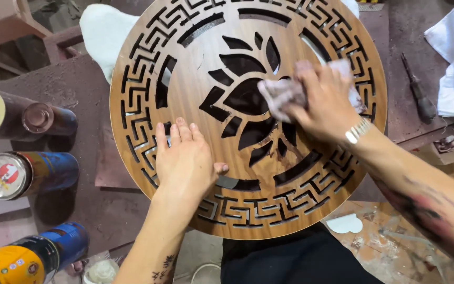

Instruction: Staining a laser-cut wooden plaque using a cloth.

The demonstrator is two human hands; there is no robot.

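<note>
Left hand (185,163) is lying flat, fingers together, on the panel (195,94); right hand (324,102) is clamping a rag (279,92), which may be snagging in the cutouts.

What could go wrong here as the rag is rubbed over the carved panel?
1. The rag under the right hand may snag on the cut-out edges near the flower.
2. The panel overhangs the bench toward the person; only the left hand steadies it, so hard rubbing might tip it.
3. The cans lie on their sides at the left and might roll.
</note>
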